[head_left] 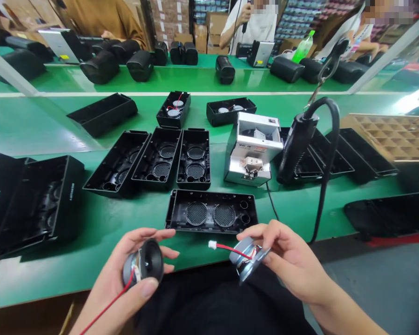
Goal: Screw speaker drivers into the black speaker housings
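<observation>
My left hand (125, 274) grips a round speaker driver (151, 261), its black cone turned to the right and a red wire trailing down from its side. In my right hand (286, 260) is a second speaker driver (242, 256), tilted with its metal magnet toward the left. From that one a short red wire ends in a white connector plug (212, 244). Just beyond both hands lies an open black speaker housing (209, 211) with two round mesh grilles. Neither driver touches it.
Behind stand more open black housings (194, 158), a silver machine (253, 149) and a hanging black electric screwdriver (298, 144) with its looped cable. A divided cardboard tray (394, 135) is at right. Across the green bench (122, 251), other people sit beside finished-looking black speakers (225, 70).
</observation>
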`<state>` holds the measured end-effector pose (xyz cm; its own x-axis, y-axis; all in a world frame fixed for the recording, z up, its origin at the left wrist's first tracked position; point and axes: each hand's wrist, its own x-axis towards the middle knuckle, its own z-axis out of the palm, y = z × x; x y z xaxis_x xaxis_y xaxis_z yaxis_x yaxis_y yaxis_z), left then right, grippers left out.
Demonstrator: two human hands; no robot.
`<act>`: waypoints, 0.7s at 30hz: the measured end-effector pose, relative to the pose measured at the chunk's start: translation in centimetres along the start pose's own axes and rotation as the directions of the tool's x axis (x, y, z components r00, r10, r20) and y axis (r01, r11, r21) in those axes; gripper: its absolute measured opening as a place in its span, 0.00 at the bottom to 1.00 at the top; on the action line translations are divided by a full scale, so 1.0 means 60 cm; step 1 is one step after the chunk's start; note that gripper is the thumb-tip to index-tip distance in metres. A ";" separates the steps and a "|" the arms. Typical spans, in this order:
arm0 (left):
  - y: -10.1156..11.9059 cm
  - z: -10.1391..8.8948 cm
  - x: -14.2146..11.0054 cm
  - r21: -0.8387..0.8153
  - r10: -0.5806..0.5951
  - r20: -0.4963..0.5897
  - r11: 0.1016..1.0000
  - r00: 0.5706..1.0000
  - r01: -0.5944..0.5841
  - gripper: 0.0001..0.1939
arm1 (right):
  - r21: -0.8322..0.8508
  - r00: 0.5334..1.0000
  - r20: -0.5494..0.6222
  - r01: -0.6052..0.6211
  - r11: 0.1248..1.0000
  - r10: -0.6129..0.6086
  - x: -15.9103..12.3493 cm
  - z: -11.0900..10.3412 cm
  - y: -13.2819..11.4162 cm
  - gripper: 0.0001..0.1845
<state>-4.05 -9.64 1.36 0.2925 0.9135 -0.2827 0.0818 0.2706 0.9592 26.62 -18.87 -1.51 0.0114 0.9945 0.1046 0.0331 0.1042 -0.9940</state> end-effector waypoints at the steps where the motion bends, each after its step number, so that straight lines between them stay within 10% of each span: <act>1: -0.006 -0.015 0.005 0.068 0.026 -0.052 0.997 0.998 -0.023 0.36 | -0.051 0.999 -0.012 0.033 0.998 -0.034 0.000 -0.001 -0.001 0.08; 5: -0.033 -0.085 0.031 0.643 0.194 -0.272 0.765 0.943 0.028 0.36 | -0.392 0.945 -0.095 0.253 0.885 -0.313 -0.022 -0.035 0.003 0.07; 9: -0.048 -0.109 0.055 0.934 0.333 -0.281 0.312 0.900 0.176 0.29 | -0.817 0.803 -0.034 0.320 0.480 -0.594 -0.068 -0.088 0.042 0.15; 12: -0.058 -0.089 0.072 0.979 0.408 -0.137 0.195 0.903 0.060 0.25 | -0.962 0.746 0.048 0.213 0.170 -0.664 -0.094 -0.103 0.090 0.18; 16: -0.080 -0.065 0.091 0.946 0.504 -0.066 0.305 0.861 -0.106 0.22 | -0.994 0.768 0.075 0.112 0.018 -0.636 -0.107 -0.092 0.128 0.15; 21: -0.098 -0.063 0.084 0.742 0.518 -0.285 0.651 0.806 -0.157 0.14 | -0.995 0.898 0.042 0.075 0.060 -0.437 -0.098 -0.088 0.104 0.06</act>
<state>-6.68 -5.49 -5.69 0.0070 0.9634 0.2681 0.7147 -0.1924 0.6724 32.03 -24.16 -8.14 -0.0458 0.8485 0.5272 0.9976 0.0666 -0.0205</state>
